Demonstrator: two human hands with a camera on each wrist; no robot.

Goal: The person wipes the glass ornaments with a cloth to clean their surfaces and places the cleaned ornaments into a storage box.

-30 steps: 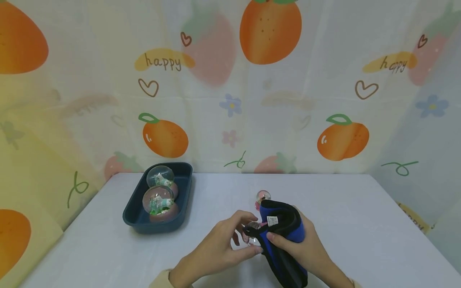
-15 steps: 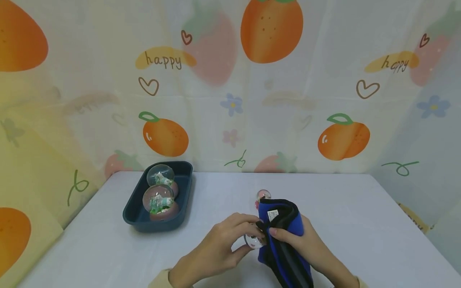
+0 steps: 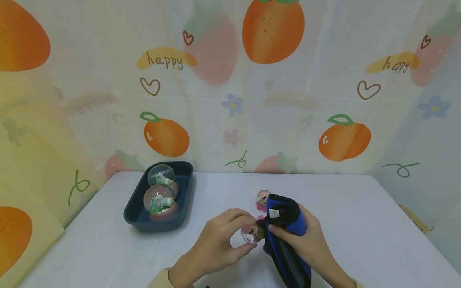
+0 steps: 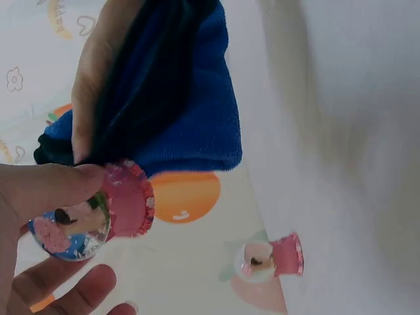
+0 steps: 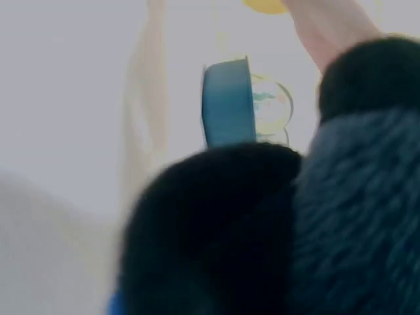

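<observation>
My left hand [image 3: 223,236] holds a small snow globe [image 3: 249,235] by its clear dome. In the left wrist view its ruffled pink base [image 4: 129,202] points away from the palm, and a pink and dark-haired figure sits inside. My right hand [image 3: 306,240] grips a folded blue-and-black cloth [image 3: 286,224] with black edging and a white tag, thumb across its near side. The cloth lies against the globe's base and hides part of it. Blurred cloth [image 5: 223,230] fills much of the right wrist view.
Another small pink-based snow globe [image 3: 261,200] stands upright on the white table [image 3: 360,224] behind the cloth. At the left, a dark blue tray [image 3: 129,214] holds two larger snow globes. Behind the table hangs a fruit-printed curtain [image 3: 273,132].
The small globe has turned in my left fingers, so its dome now tips down and leftward. My right hand has shifted the cloth slightly, uncovering more of the standing globe.
</observation>
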